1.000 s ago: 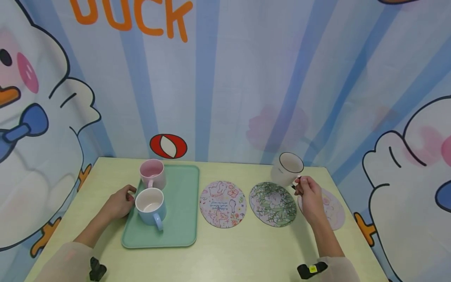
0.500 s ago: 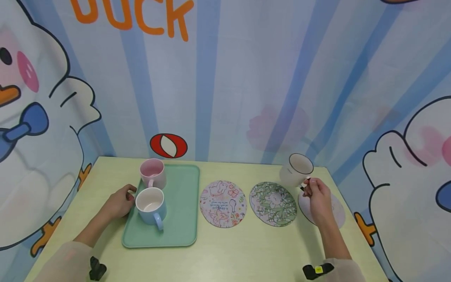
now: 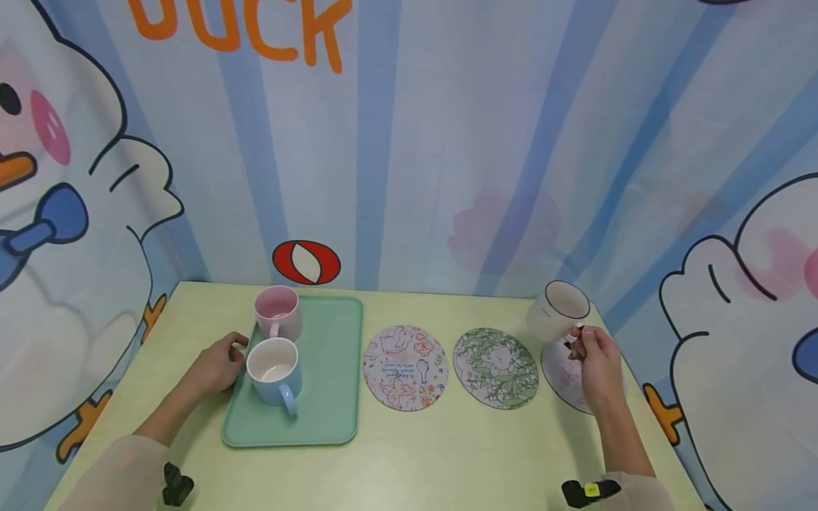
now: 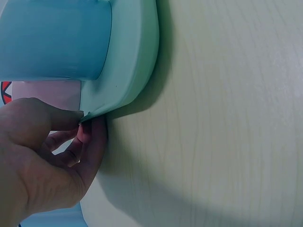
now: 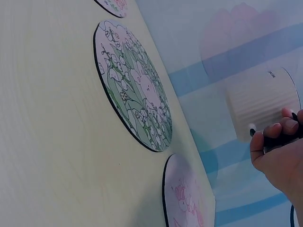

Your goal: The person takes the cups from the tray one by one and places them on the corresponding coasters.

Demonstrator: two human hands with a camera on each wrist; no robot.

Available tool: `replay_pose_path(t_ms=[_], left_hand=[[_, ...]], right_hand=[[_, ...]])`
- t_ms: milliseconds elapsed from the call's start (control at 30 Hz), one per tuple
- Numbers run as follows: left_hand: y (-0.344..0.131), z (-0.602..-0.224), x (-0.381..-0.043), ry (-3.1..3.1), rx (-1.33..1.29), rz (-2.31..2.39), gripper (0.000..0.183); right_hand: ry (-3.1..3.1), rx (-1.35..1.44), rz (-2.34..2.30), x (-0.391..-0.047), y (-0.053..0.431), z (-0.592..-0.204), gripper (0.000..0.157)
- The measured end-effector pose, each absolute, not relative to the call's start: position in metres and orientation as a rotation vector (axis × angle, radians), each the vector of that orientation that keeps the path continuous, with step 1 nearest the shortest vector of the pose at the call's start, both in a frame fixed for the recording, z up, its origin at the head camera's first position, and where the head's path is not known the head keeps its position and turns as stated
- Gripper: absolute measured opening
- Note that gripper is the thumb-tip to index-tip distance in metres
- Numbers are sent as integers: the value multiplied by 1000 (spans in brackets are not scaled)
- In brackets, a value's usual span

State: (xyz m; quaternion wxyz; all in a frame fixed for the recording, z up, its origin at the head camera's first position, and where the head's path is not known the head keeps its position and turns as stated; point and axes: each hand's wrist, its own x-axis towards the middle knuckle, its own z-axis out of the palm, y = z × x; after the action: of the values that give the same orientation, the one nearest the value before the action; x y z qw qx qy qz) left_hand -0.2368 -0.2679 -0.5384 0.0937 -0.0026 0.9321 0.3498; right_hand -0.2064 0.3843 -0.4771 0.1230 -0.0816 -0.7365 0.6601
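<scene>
while the left hand (image 3: 219, 365) pinches a tray (image 3: 329, 383), the right hand (image 3: 601, 363) grips a white mug (image 3: 551, 319) (raised).

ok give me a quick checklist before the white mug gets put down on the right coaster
1. White mug held: ok, right hand grips its handle
2. White mug upright: ok, roughly, opening faces up
3. White mug centred over right coaster: cannot tell, it is in the air and the views slant
4. Right coaster bare: cannot tell, what shows is bare but the right hand hides part
5. Tray held: ok, left hand pinches its edge
6. Pink mug and blue mug upright on tray: ok
</scene>
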Motion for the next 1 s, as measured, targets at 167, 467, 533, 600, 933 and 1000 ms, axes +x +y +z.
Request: replay_pose_path(t_ms=[167,467,533,600,933,1000], left_hand=[[-267,-537,-236,2763,-10,1039,36],[-267,-537,-236,2757,-12,1049,36],[-267,-537,-236,2758,-11,1050,36],[-267,-537,-236,2758,-12,1052,36],[-269,-538,-237,2776,9,1050,36],[-269,-539,-237,2775,16,1055,35]], right_hand=[[-2118,-236,1955,-203,394,-479,46],[-2106,-264,1918,-198,408,-483,48],[-2111,-276,1898,-197,410,-484,47],[-2113,-285,1883,-196,412,-485,46],[-2058,-442,1867,-197,419,-489,41],[-2058,-464,1863,-195,422,-492,40]])
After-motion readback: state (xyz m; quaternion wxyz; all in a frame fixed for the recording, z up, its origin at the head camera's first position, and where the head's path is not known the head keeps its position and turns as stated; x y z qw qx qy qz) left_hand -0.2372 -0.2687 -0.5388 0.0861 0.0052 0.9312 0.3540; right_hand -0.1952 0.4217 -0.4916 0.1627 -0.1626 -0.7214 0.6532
